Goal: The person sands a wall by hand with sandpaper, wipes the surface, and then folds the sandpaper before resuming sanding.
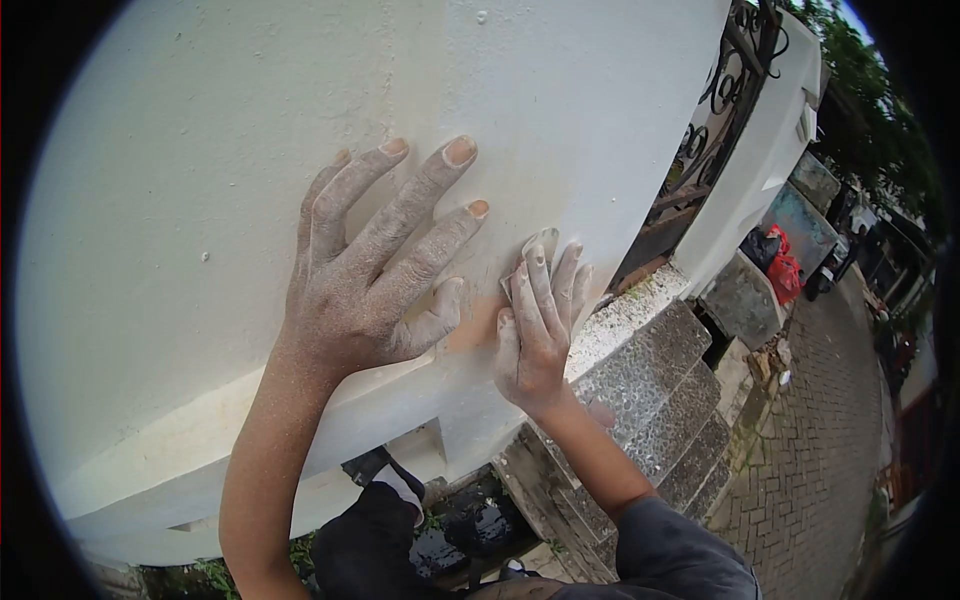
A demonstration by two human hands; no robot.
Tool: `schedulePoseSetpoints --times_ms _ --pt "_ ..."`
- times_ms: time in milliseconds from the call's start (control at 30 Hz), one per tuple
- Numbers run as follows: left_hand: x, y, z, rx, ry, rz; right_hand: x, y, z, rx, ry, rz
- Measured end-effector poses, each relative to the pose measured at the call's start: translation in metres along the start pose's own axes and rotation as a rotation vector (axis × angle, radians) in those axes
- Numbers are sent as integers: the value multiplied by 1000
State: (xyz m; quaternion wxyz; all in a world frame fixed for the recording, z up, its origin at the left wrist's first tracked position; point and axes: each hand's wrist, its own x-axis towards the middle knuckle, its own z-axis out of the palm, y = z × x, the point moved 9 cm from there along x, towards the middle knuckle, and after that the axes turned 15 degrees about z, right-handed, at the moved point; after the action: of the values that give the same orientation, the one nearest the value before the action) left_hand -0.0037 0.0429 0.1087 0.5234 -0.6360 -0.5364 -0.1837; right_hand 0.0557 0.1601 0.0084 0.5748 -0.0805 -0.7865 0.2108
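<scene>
White dust coats both of my hands. My left hand rests against the painted wall, its fingers spread and nothing in it. To its right and slightly lower, my right hand presses a dusty piece of sandpaper to the wall. Only the sandpaper's edges show past the fingers; the rest is hidden under them. Between the two hands, a bare tan-orange patch shows on the wall.
Below the wall is a ledge, with a dark wet ditch beneath. Speckled stone steps rise to a black iron gate. Farther right, a red plastic bag sits beside a paved lane.
</scene>
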Motion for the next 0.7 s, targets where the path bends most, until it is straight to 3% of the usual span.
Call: schedulePoseSetpoints --times_ms 133,233,333,433,467,700 --pt "-1 3 0 56 -33 79 -20 6 6 -82 -60 -69" --pt "1 6 2 65 -10 94 50 -17 -15 -103 44 -14" --pt "-1 6 3 75 23 110 57 -25 -15 3 106 5" --pt "0 4 1 53 19 66 -14 -1 10 -27 -55 7" --pt "-1 2 1 26 18 26 -26 -2 14 -78 -79 -96" --pt "-2 -1 0 14 41 6 73 -41 -14 55 88 -37"
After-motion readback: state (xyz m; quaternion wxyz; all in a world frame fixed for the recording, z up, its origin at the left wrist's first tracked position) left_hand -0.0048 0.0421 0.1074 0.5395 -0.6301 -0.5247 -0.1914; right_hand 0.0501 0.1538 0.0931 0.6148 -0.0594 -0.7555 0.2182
